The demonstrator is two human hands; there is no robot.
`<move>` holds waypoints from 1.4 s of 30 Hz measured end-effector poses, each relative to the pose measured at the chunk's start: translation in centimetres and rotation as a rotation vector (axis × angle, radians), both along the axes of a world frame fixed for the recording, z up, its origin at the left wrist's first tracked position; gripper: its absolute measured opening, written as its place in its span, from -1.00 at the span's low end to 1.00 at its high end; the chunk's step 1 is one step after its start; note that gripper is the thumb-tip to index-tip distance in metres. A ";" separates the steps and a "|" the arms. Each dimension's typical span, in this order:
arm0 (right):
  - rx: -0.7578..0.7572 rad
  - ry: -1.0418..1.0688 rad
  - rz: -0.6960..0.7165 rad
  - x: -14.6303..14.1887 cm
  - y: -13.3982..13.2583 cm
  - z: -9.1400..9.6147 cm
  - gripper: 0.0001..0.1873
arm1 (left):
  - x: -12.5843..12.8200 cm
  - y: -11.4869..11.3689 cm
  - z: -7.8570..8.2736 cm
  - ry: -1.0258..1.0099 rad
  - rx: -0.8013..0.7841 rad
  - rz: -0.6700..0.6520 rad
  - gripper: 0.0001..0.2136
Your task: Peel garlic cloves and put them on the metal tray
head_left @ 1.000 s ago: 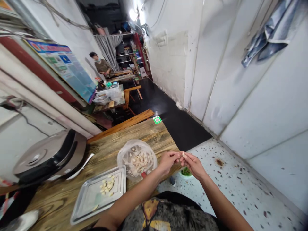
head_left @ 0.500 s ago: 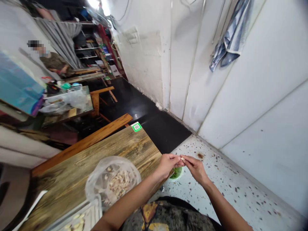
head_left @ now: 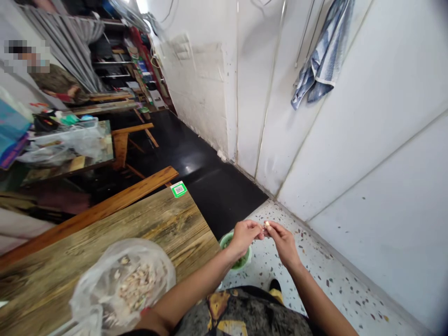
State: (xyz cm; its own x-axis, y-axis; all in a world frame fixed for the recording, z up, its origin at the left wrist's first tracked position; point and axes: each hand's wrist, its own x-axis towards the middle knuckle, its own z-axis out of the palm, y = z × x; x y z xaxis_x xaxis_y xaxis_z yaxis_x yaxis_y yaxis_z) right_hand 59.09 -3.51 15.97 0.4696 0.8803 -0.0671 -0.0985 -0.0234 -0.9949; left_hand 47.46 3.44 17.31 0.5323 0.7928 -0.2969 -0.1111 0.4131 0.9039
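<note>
A small pale garlic clove (head_left: 268,224) sits between the thumb and fingertips of my right hand (head_left: 287,246). Close beside it, the fingertips of my left hand (head_left: 244,237) are pinched together; whatever they grip is too small to make out. Both hands are raised past the table corner, above the floor. Partly behind my left wrist stands a green bucket (head_left: 248,259) with dark green bits inside. On the table a clear plastic bag (head_left: 89,275) lies spread open, holding many unpeeled garlic cloves (head_left: 138,285).
The wooden table (head_left: 185,217) bears a green QR-code card (head_left: 178,189) at its far corner. Beyond it are a wooden bench (head_left: 147,183) and a cluttered second table (head_left: 105,144). A person (head_left: 56,79) sits at the back left. A white wall (head_left: 350,163) runs along the right.
The view has swung right, so the table and bag shift left. My fingertips have separated slightly, and the clove now rests in my right hand's grip. More of the green bucket shows.
</note>
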 end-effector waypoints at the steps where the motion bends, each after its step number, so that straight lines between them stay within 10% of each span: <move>1: 0.011 0.101 0.004 1.3 0.2 0.0 -0.70 | 1.3 -0.2 0.0 0.004 0.004 -0.008 -0.84; 5: 0.029 0.385 0.115 7.0 0.6 0.6 -0.71 | 6.7 -1.3 0.2 0.022 0.152 0.020 -0.74; 11: 0.006 0.208 0.274 13.1 0.9 1.6 -0.71 | 12.2 -2.0 0.8 0.153 0.424 0.231 -0.74; 20: 0.002 0.477 0.470 13.8 3.5 1.4 -0.76 | 12.8 -1.6 1.8 0.409 0.774 0.525 -0.85; 26: -0.014 0.619 0.525 13.7 5.3 2.7 -0.72 | 10.8 -0.1 1.5 0.509 0.747 0.421 -0.78; 33: 0.032 0.147 0.584 10.2 6.9 4.1 -0.70 | 6.2 -0.2 3.2 0.531 0.988 0.460 -0.78; 42: 0.473 -0.843 0.715 6.2 8.8 5.0 -0.73 | 2.1 0.6 3.1 0.482 1.015 0.584 -0.82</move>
